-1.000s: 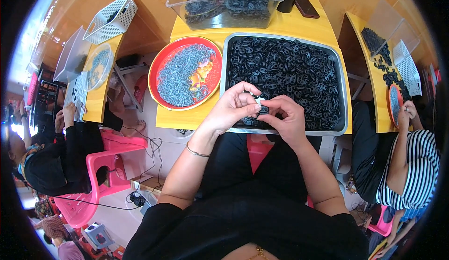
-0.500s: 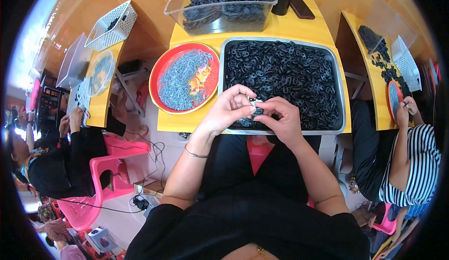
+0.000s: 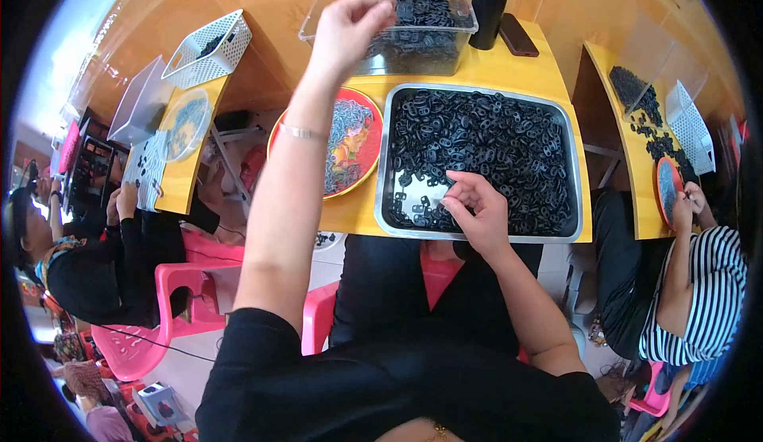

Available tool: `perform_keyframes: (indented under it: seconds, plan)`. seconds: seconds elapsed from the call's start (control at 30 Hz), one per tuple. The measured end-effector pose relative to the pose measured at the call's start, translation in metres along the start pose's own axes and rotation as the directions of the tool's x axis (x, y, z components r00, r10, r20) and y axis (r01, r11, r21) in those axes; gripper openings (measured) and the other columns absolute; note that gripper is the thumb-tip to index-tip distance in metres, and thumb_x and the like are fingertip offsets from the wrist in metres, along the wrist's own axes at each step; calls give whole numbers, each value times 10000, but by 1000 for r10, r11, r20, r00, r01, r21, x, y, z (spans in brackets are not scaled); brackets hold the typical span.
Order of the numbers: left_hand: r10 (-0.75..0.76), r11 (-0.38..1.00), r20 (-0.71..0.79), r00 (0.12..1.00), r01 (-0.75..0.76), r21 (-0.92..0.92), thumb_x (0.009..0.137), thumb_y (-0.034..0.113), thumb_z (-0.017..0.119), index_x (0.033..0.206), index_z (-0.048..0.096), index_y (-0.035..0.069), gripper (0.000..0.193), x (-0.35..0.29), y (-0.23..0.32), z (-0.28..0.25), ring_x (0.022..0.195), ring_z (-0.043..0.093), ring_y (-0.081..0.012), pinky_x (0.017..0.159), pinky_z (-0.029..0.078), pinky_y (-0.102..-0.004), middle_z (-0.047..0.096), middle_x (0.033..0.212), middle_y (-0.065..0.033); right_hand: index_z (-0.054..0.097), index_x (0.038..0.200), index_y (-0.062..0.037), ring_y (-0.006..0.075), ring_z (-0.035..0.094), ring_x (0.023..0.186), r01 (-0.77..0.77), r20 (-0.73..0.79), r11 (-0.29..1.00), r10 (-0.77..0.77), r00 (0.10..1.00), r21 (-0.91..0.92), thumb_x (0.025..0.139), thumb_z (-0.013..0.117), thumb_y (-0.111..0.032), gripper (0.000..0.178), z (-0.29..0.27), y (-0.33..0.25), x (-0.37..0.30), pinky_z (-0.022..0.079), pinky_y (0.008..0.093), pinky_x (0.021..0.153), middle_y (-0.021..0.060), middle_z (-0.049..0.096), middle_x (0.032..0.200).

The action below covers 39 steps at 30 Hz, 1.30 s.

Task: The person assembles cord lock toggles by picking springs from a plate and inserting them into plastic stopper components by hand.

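My left hand (image 3: 350,32) is raised at the far end of the table, above the clear plastic bin (image 3: 413,62) of black parts. Its fingers are curled together at the tips, and what they hold, if anything, cannot be made out. Over the metal tray (image 3: 579,164) my right hand (image 3: 481,211) hovers, thumb and forefinger apart, with nothing plainly visible between them. Small black plastic pieces with two holes (image 3: 493,140) fill most of this tray, thinning out at its near left. My left forearm partly covers a red round tray (image 3: 370,152) of small silvery metal pieces.
A black cylindrical flask (image 3: 491,5) and a dark phone (image 3: 518,35) stand and lie at the back right. Co-workers sit at yellow tables on both sides. At left are a white basket (image 3: 208,52) and a pink chair (image 3: 171,299).
My hands were together over the tray's near edge, working on a small black piece. Now the left has reached forward to the clear bin, and the right stays over the tray with its fingers parted.
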<state>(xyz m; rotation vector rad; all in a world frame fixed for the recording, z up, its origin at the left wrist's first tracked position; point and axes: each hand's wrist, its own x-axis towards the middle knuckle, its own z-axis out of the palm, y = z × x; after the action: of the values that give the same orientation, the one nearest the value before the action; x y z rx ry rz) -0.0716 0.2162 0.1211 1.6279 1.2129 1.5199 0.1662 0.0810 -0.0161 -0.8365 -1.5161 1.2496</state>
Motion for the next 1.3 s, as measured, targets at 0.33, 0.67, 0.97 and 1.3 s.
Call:
perform_keyframes:
  seconds: [0.33, 0.67, 0.97, 1.3]
  plan:
    - [-91, 781, 350, 932, -152, 606, 787, 94, 586, 832, 641, 18, 104, -77, -29, -30, 708, 626, -283, 657, 490, -349, 629, 761, -160, 609, 1061, -18, 81, 603, 725, -9, -19, 1000, 9, 1000, -5, 790, 642, 3, 274, -3, 5, -2, 481, 215, 653, 50, 627, 819]
    - [-338, 486, 457, 822, -264, 833, 730, 96, 608, 815, 657, 44, 111, -141, -65, -36, 817, 604, -328, 722, 485, -417, 616, 844, -145, 603, 1040, 10, 77, 588, 692, -28, -6, 997, 28, 1000, -73, 812, 608, 19, 228, -4, 1, -2, 482, 204, 637, 45, 615, 820]
    - [-318, 392, 417, 851, -282, 875, 703, 76, 590, 776, 615, 19, 96, -141, -67, -28, 802, 605, -336, 714, 493, -429, 601, 822, -154, 603, 1030, 14, 83, 592, 683, -27, -2, 998, 27, 1000, -58, 819, 601, 16, 210, -3, 0, -1, 481, 204, 629, 48, 616, 817]
    - [-257, 809, 348, 902, 4, 588, 682, 27, 625, 747, 559, 8, 94, -138, -61, -46, 657, 620, -210, 605, 489, -323, 605, 728, -96, 631, 995, -10, 95, 608, 672, -40, -24, 997, 38, 999, -70, 798, 631, -9, 197, -2, 3, -2, 486, 218, 612, 56, 619, 802]
